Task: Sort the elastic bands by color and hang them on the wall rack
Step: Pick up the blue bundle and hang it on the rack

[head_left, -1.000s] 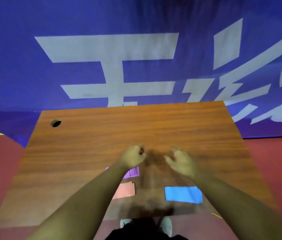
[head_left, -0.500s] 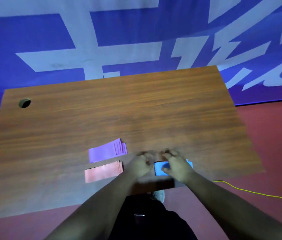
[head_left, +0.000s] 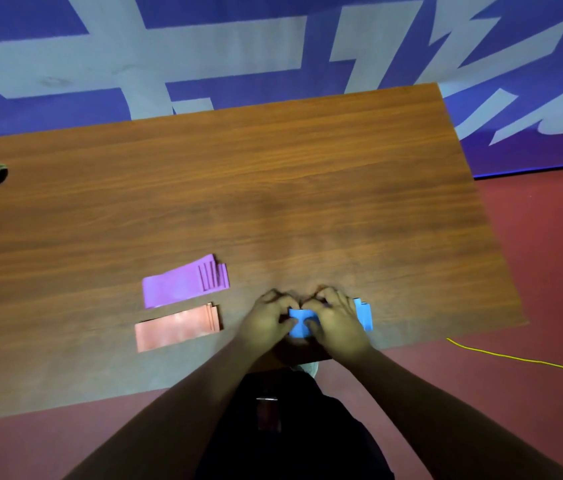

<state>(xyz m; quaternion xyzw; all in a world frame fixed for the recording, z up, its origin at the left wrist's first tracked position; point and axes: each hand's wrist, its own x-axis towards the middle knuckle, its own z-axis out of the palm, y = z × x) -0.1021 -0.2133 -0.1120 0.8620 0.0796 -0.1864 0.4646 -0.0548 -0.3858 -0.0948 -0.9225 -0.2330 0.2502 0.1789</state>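
on the table (head_left: 273, 202), blue bands (head_left: 299, 325), long axis left-right

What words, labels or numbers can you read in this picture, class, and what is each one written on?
Blue banner: large pale characters, cut off by the picture's edge; none can be read whole.
Purple bands, orange bands, blue bands: no print visible.
Table: no text.
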